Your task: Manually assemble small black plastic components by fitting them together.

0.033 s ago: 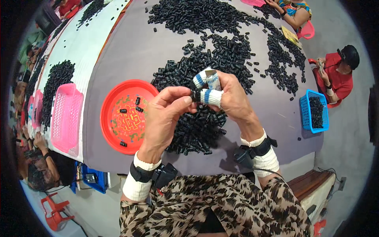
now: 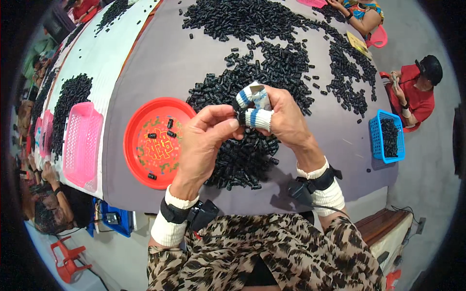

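Observation:
My left hand (image 2: 206, 133) is closed in a pinch, thumb against forefinger. At its fingertips is a small black piece (image 2: 241, 116), partly hidden, held up over the pile. My right hand (image 2: 289, 119) closes on the same piece from the other side. White knit covers with blue stripes (image 2: 258, 119) wrap its finger and thumb, and a greyish patch (image 2: 262, 99) shows on one of them. Beneath both hands spreads a heap of small black cylindrical parts (image 2: 242, 162). A red round tray (image 2: 132, 150) beside my left hand holds several of these black parts.
Larger black heaps (image 2: 238, 19) cover the far grey table (image 2: 145, 63). On the right stands a blue basket (image 2: 383, 157) of black parts, near a seated person in red (image 2: 412, 92). A pink basket (image 2: 82, 145) sits on the white table at left. Other people work around the tables.

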`<action>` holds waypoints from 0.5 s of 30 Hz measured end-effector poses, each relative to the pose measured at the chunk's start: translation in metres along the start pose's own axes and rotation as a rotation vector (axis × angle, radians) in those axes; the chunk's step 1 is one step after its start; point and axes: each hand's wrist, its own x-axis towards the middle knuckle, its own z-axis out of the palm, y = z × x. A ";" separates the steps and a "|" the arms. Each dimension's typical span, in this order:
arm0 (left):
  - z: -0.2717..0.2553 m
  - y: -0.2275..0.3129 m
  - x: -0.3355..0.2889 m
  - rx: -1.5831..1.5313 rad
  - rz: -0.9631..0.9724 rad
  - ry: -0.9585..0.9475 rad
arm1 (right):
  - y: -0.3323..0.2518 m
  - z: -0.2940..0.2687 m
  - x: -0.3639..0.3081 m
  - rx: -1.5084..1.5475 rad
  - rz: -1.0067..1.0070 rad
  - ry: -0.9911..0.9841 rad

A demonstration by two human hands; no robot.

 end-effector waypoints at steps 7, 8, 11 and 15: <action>-0.004 0.008 -0.001 -0.027 -0.014 -0.006 | -0.017 0.002 0.013 -0.162 -0.048 -0.062; -0.004 0.012 -0.003 -0.112 -0.025 0.000 | -0.020 -0.002 0.015 -0.244 -0.077 -0.033; -0.011 0.017 -0.003 -0.267 -0.012 -0.037 | -0.028 -0.001 0.014 -0.390 -0.093 -0.061; -0.007 0.017 0.002 -0.386 -0.037 -0.018 | -0.010 0.001 0.010 -0.404 -0.172 -0.079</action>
